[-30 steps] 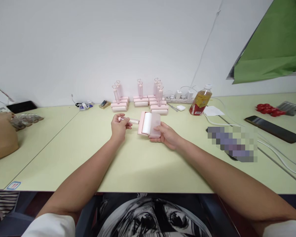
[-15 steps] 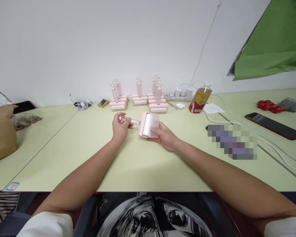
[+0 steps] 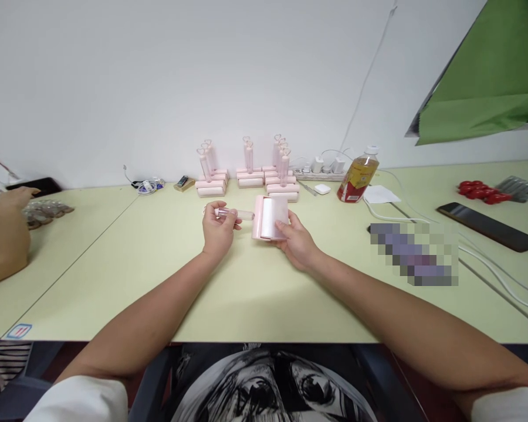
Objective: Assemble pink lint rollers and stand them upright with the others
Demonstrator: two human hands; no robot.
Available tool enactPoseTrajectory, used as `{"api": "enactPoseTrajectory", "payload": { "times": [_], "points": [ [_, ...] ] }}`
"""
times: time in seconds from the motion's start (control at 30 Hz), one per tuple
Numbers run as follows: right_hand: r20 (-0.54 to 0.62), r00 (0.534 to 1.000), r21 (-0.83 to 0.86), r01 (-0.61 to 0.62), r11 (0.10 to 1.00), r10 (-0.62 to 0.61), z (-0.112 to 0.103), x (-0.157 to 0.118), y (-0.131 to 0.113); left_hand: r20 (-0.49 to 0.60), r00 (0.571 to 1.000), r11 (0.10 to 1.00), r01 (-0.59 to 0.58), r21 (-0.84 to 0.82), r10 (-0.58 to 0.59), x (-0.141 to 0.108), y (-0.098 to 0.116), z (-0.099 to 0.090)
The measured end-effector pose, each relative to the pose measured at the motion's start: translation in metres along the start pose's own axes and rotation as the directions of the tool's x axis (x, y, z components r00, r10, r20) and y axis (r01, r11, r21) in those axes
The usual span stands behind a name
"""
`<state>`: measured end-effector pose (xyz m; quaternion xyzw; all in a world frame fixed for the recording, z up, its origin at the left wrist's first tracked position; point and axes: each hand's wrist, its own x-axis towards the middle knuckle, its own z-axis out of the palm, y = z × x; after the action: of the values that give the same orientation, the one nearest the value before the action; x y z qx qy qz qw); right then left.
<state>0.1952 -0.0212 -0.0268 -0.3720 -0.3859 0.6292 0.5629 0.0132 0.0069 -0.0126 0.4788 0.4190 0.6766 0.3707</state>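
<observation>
You have a pink lint roller (image 3: pixel 270 217) in both hands, just above the pale green table (image 3: pixel 255 293), a little beyond its middle. Your right hand (image 3: pixel 297 243) cups the roller's head from below and the near side, fingers curled around the pink cover with the white roll showing on top. Your left hand (image 3: pixel 219 228) is closed on the handle (image 3: pixel 240 214), pinching it between thumb and fingers; the handle runs level out to the left of the head.

Just behind the roller stand rows of finished pink rollers (image 3: pixel 250 173), handles upright, near the wall. A power strip (image 3: pixel 319 172) and a bottle of yellow drink (image 3: pixel 358 176) sit to their right, near the back edge. Between the roller and the table's near edge the surface is bare, so you have free room toward you. To the right, white cables (image 3: pixel 488 266) and a dark phone (image 3: pixel 488 226) lie well apart from your hands.

Both forearms reach forward from the near edge and converge on the roller. Another person's hand (image 3: pixel 6 225) rests at the far left, well apart.
</observation>
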Motion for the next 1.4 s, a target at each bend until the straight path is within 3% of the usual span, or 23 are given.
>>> {"api": "enactPoseTrajectory", "payload": {
  "times": [0.17, 0.3, 0.43, 0.6, 0.83, 0.97, 1.1, 1.2, 1.27, 1.4],
  "points": [
    [0.056, 0.99, -0.126, 0.138, 0.982, -0.132, 0.0, 0.002, 0.003, 0.006, 0.999, 0.998, 0.038, -0.047, -0.038, 0.004, 0.008, -0.003],
    [0.092, 0.99, -0.072, 0.117, 0.991, -0.11, -0.001, 0.001, 0.001, -0.031, 0.995, 0.993, 0.089, -0.073, -0.091, 0.007, 0.008, -0.005],
    [0.046, 0.996, -0.043, 0.077, 0.996, -0.075, 0.0, -0.001, 0.0, -0.017, 0.999, 0.999, 0.032, -0.023, -0.032, 0.003, 0.005, -0.001],
    [0.093, 0.985, -0.089, 0.152, 0.984, -0.143, 0.004, -0.003, 0.002, 0.057, 0.997, 0.998, 0.052, -0.032, -0.05, -0.006, 0.005, 0.003],
    [0.209, 0.978, -0.269, 0.057, 0.961, 0.0, -0.002, -0.002, -0.003, 0.093, 0.996, 0.999, 0.019, -0.028, -0.016, -0.004, 0.006, 0.002],
    [0.13, 0.991, -0.418, 0.016, 0.908, 0.043, -0.004, 0.0, 0.001, 0.071, 0.988, 0.987, -0.144, 0.064, 0.14, 0.015, 0.015, -0.01],
    [0.086, 0.995, -0.472, -0.013, 0.882, 0.06, -0.008, 0.005, 0.008, 0.038, 0.943, 0.871, -0.321, 0.371, 0.331, 0.053, 0.034, -0.031],
    [0.095, 0.993, -0.466, -0.016, 0.884, 0.068, -0.009, 0.008, 0.01, 0.155, 0.904, 0.673, -0.403, 0.62, 0.399, 0.091, 0.043, -0.045],
    [0.097, 0.992, -0.462, -0.022, 0.887, 0.075, -0.008, 0.009, 0.01, 0.265, 0.89, 0.54, -0.44, 0.718, 0.372, 0.116, 0.042, -0.053],
    [0.124, 0.988, -0.482, -0.016, 0.876, 0.087, -0.006, 0.007, 0.009, 0.417, 0.889, 0.418, -0.458, 0.785, 0.191, 0.155, 0.027, -0.065]
  ]
}}
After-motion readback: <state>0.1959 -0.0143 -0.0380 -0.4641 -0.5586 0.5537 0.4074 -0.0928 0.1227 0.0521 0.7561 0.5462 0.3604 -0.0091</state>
